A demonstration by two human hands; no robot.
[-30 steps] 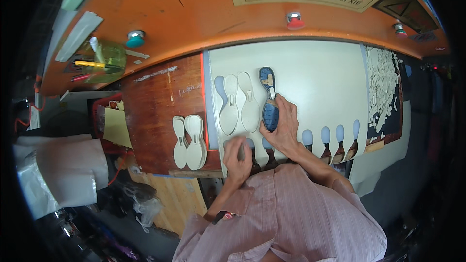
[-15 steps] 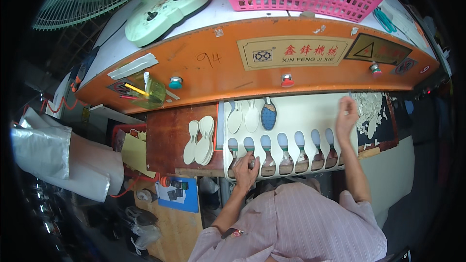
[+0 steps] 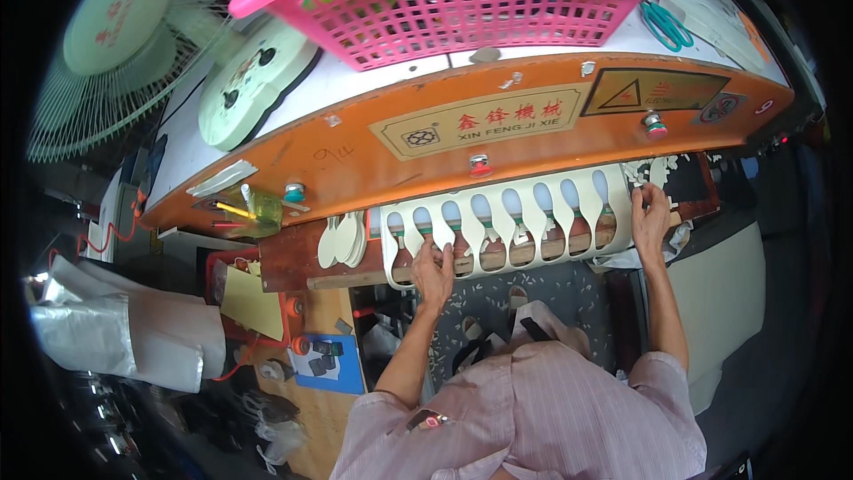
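A white sheet with a row of sole-shaped cut-outs lies along the front of the orange machine, its scalloped near edge toward me. My left hand is at the left part of this edge, its fingers and thumb closed on a narrow strip between cut-outs. At the sheet's right end, my right hand has its fingers curled and thumb against the side edge. Left of the sheet, a small stack of white sole pieces rests on the brown board. The machine's beam hides the sheet's back part.
The orange beam spans the bench, with red and green buttons. On top stand a pink basket, a fan and teal-handled scissors. White scraps lie at right. A yellow-green pen cup hangs at left.
My right hand has come down from above the sheet to its right edge. The left hand stays near the cut-outs. The view has shifted, and the beam now hides the blue sole-shaped piece.
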